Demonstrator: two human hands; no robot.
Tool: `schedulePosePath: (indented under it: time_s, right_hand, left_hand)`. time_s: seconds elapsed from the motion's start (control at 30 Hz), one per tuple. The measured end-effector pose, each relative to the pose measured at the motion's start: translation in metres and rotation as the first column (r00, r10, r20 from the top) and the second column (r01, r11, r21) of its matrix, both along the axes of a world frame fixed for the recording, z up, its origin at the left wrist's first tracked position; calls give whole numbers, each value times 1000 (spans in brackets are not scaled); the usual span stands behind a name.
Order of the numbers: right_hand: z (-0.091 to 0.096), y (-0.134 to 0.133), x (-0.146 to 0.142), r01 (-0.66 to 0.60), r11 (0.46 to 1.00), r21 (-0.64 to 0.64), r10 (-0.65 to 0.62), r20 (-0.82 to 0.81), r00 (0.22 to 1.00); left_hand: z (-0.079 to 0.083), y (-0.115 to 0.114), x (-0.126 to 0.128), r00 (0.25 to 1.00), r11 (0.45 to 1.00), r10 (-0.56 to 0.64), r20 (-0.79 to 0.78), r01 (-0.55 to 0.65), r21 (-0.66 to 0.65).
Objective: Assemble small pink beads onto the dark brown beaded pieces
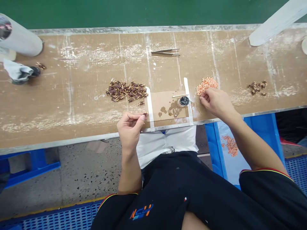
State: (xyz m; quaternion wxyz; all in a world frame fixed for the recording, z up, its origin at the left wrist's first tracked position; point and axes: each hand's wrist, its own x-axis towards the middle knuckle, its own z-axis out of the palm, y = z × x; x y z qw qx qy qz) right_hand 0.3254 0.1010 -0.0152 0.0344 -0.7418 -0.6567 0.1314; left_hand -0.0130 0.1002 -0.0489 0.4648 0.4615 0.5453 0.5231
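My left hand (130,125) is at the bench's front edge, its fingertips pinched on a small brown part (145,114). Just beyond it lies a heap of the same brown parts (126,90). My right hand (215,101) rests on the bench with its fingers curled at the lower edge of a pile of small orange pieces (206,85); whether it grips one is hidden. Between my hands is a taped cardboard patch (165,103) with a small round black part (184,101) and some brown bits on it.
Tweezers (166,52) lie at the far middle of the brown workbench (72,102). A second small brown heap (257,87) sits at right. A white cylinder (20,40) and a glove (19,72) are at far left. A blue bin (242,147) with orange pieces stands below the bench.
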Motion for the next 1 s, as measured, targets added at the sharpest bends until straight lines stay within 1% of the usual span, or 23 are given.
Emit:
schedulePosePath:
  time_s: [0.1,0.2,0.33,0.4,0.43,0.5,0.57,0.63,0.7,0.77,0.83,0.87,0.93,1.0]
  right_hand:
    - [1,5,-3,-25,999,-29,27,73,997]
    - [1,7,-3,-54,997,-54,60,133,989]
    - [-5,1,2,-129,991,23,124,161,979]
    - [-9,-4,4,-157,985,65,145,165,976]
    - [-10,-7,4,-167,983,80,152,169,974]
    - [-12,-10,5,-178,979,100,158,178,971]
    - [-13,-12,5,-181,977,113,159,184,970]
    - [-12,-13,4,-180,977,117,157,184,970]
    - [-11,-13,3,-178,978,112,156,183,971]
    - [-10,-14,3,-168,981,95,150,175,973]
    - [-8,-15,3,-149,985,82,136,145,980]
    - [-6,-16,3,-138,987,79,128,119,985]
    - [0,-17,3,-119,989,83,115,51,992]
    - [9,-18,3,-109,990,92,110,-14,994]
  left_hand:
    - [3,0,0,998,999,-32,47,33,-22]
    - [4,0,1,996,996,-67,57,71,-60]
    - [5,-1,-2,994,993,-109,22,110,-52]
    - [6,0,-6,987,989,-148,-68,147,-28]
    - [7,1,-9,976,986,-169,-141,169,-10]
    - [7,4,-14,927,975,-201,-318,221,28]
    - [5,8,-17,858,963,-205,-471,264,61]
    - [2,12,-15,806,955,-200,-558,288,73]
    - [-2,13,-12,790,956,-190,-584,285,75]
    - [-3,11,-8,807,957,-180,-563,275,88]
    - [-1,8,-7,852,956,-176,-493,268,121]
    - [1,6,-7,883,955,-176,-434,259,141]
    - [4,2,-7,948,966,-167,-270,212,149]
    - [6,0,-5,985,984,-147,-91,155,87]
